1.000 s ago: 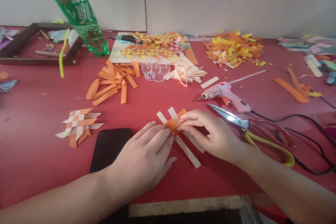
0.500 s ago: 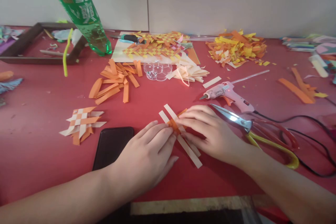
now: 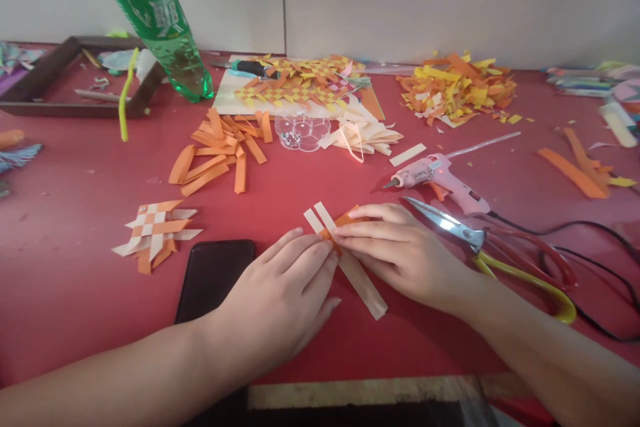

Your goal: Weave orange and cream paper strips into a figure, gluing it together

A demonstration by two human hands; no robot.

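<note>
Cream paper strips (image 3: pixel 364 285) cross an orange paper strip (image 3: pixel 349 217) on the red tabletop between my hands. My left hand (image 3: pixel 287 290) has its fingers together, with the tips pressed on the left part of the crossing. From the other side, my right hand (image 3: pixel 407 257) grips the strips with bent fingers, its fingertips close to the left ones. Fingers cover much of the crossing. A woven orange-and-cream paper piece (image 3: pixel 156 233) lies further left. Beside my left forearm is a black phone (image 3: pixel 215 277), partly hidden.
Scissors (image 3: pixel 465 233) and a pink glue gun (image 3: pixel 445 180) with its cord lie right. Behind are orange strips (image 3: pixel 215 153), cream strips (image 3: pixel 370 137), a clear plastic dish (image 3: pixel 303 132) and paper scraps (image 3: pixel 457 90). A green bottle (image 3: pixel 165 33) stands back left by a dark frame (image 3: pixel 55 109).
My right hand has shifted slightly, its fingers closer together. The lower ends of the cream strips, spread apart before, now lie together. My left hand stays nearly still.
</note>
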